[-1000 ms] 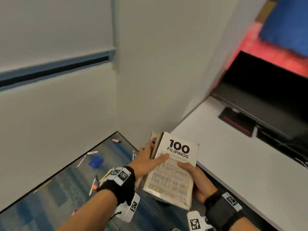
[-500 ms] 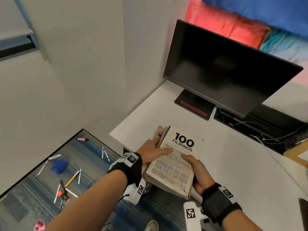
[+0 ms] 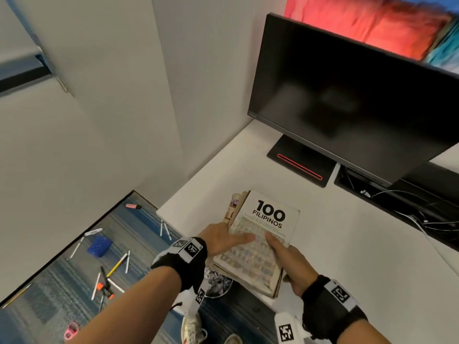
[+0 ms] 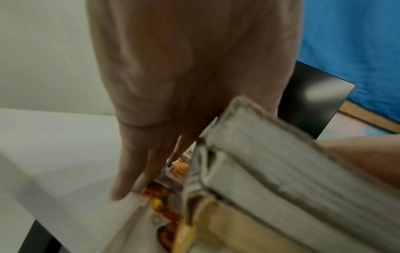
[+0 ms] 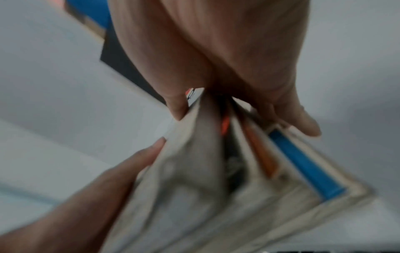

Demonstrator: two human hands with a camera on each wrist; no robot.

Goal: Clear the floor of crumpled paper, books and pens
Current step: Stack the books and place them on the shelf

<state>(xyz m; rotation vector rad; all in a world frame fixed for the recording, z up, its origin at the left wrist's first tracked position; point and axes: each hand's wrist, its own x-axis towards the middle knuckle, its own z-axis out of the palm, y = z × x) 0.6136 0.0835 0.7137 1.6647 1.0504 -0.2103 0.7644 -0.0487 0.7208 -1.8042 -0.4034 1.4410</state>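
A stack of books [image 3: 260, 234], topped by a white one titled "100 Filipinos", is held over the near corner of the white desk [image 3: 347, 244]. My left hand [image 3: 223, 240] grips the stack's left side, thumb on the cover. My right hand [image 3: 285, 259] grips its near right edge, thumb on top and fingers beneath. The left wrist view shows the page edges of the books [image 4: 270, 171] beside my left hand [image 4: 184, 102]. In the right wrist view my right hand [image 5: 227, 77] pinches the stack [image 5: 216, 162]. Several pens [image 3: 119, 264] lie on the blue carpet at lower left.
A black monitor [image 3: 360, 95] stands on the desk behind the books, with cables [image 3: 409, 214] to its right. On the floor lie a blue object [image 3: 99, 245], a pink highlighter [image 3: 133, 206] and pink scissors [image 3: 70, 330]. A grey partition wall [image 3: 111, 108] rises left.
The view has swung right and the stack has moved from beside the desk's edge to over the desk's corner. Both hands keep the same hold.
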